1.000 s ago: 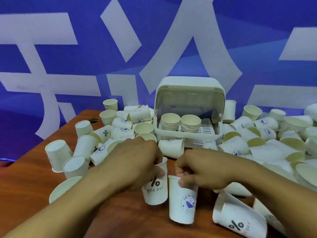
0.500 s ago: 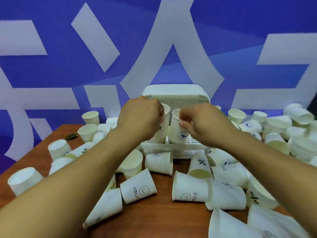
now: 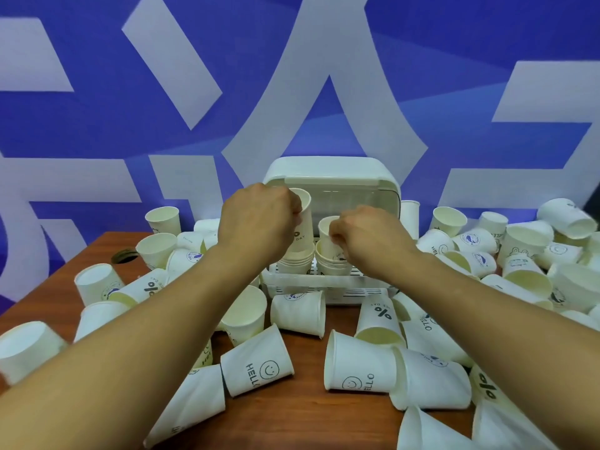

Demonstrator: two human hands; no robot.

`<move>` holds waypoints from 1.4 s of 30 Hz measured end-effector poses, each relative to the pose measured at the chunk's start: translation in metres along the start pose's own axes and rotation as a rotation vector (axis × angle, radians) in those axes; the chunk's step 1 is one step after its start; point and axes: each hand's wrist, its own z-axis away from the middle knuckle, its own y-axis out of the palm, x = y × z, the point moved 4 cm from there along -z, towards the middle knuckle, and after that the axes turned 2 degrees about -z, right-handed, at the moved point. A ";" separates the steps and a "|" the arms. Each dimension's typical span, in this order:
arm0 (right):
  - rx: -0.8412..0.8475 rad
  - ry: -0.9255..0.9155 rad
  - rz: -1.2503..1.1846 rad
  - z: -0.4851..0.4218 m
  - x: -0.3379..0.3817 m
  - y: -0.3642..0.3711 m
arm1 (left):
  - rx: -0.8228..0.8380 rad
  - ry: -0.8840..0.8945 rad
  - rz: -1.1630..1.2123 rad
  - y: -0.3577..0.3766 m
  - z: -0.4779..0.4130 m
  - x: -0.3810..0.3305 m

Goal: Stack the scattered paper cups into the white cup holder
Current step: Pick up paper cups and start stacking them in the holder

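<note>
The white cup holder [image 3: 331, 177] stands at the back of the worktop [image 3: 292, 417], its lid tipped up so that the tray opens toward us. Inside, side by side, are the left stack [image 3: 293, 259] and the right stack [image 3: 336, 267], both nested mouth up.

Our left hand [image 3: 256, 219] has its grip clamped round the left cup [image 3: 305, 219], whose base is just entering the left stack. Our right hand [image 3: 367, 235] has its grip pinched on the rim of the right cup [image 3: 324, 228], which sits lower in its own stack. We hold both cups high on the wall, we judge, so that the tapered bases are free to slide down. Both are upright, since they nest no other way.

Around the holder the scattered cups [image 3: 297, 311] crowd the worktop in front and on both sides (most lie tipped over, a few stand inverted). One HELLO cup [image 3: 256, 362] lies on its side near us. Plenty remain, so we judge the task far from done. Behind everything hangs a blue backdrop [image 3: 324, 43].
</note>
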 end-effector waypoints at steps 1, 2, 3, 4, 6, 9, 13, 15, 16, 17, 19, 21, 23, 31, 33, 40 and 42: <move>0.039 0.003 0.010 0.000 0.001 0.006 | 0.008 -0.007 0.001 0.002 0.000 0.002; 0.074 0.009 0.019 0.001 0.002 0.010 | 0.016 -0.012 0.001 0.003 -0.001 0.003; 0.109 0.018 0.029 0.002 0.002 0.015 | 0.025 -0.018 -0.002 0.005 -0.001 0.005; 0.136 0.026 0.036 0.004 0.002 0.018 | 0.033 -0.024 -0.006 0.006 0.000 0.005; 0.172 0.038 0.048 0.006 0.003 0.026 | 0.042 -0.040 -0.014 0.007 0.000 0.007; 0.189 0.050 0.059 0.006 0.004 0.034 | 0.038 -0.045 -0.023 0.008 0.000 0.006; 0.180 0.046 0.078 0.007 0.008 0.037 | 0.012 -0.014 -0.036 0.012 -0.002 0.000; 0.185 0.044 0.078 0.008 0.008 0.037 | 0.004 0.001 -0.055 0.017 -0.005 -0.001; 0.188 0.044 0.081 0.009 0.007 0.037 | 0.012 0.011 -0.069 0.021 -0.005 -0.002; 0.190 0.045 0.087 0.009 0.007 0.037 | 0.028 0.026 -0.081 0.024 -0.005 -0.003; 0.195 0.044 0.092 0.010 0.007 0.038 | 0.091 0.059 -0.091 0.034 -0.001 -0.007; 0.190 0.046 0.088 0.009 0.007 0.040 | 0.170 0.082 -0.086 0.044 0.006 -0.011; 0.183 0.054 0.079 0.009 0.006 0.041 | 0.231 0.092 -0.063 0.056 0.012 -0.012; 0.153 0.070 0.056 0.012 0.006 0.043 | 0.296 0.113 0.016 0.069 0.020 -0.013; 0.129 0.068 0.029 0.015 0.007 0.043 | 0.288 0.115 0.024 0.069 0.023 -0.014; 0.066 -0.054 -0.102 0.044 0.027 0.019 | 0.114 0.387 0.084 0.056 0.049 -0.023; 0.158 -0.102 -0.143 0.058 0.035 0.011 | 0.304 0.458 0.123 0.057 0.058 -0.025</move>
